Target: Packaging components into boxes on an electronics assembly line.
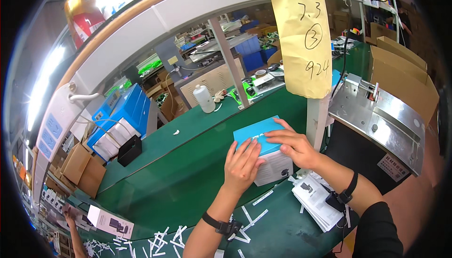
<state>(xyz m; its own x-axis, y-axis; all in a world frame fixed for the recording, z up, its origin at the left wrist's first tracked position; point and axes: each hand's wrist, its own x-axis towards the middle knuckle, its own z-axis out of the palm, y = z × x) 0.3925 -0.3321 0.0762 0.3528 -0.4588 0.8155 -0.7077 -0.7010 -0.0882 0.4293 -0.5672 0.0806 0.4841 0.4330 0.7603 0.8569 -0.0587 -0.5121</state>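
Observation:
A small carton (270, 168) with a blue top and a printed white side stands on the green work table in front of me. My left hand (241, 166) lies on the near left part of the blue top, fingers stretched out. My right hand (295, 146) rests over the right part, its fingers spread on the top and its thumb by the right edge. Both hands touch the carton from above, and neither is closed around it. A stack of printed leaflets (318, 204) lies by my right forearm.
White paper strips (162, 243) are scattered along the near edge. A metal fixture (381, 121) stands at right beside a post with a yellow paper (303, 36). Behind are a white bottle (204, 98) and a black bin (130, 151). Another person's hand (69, 218) is at lower left.

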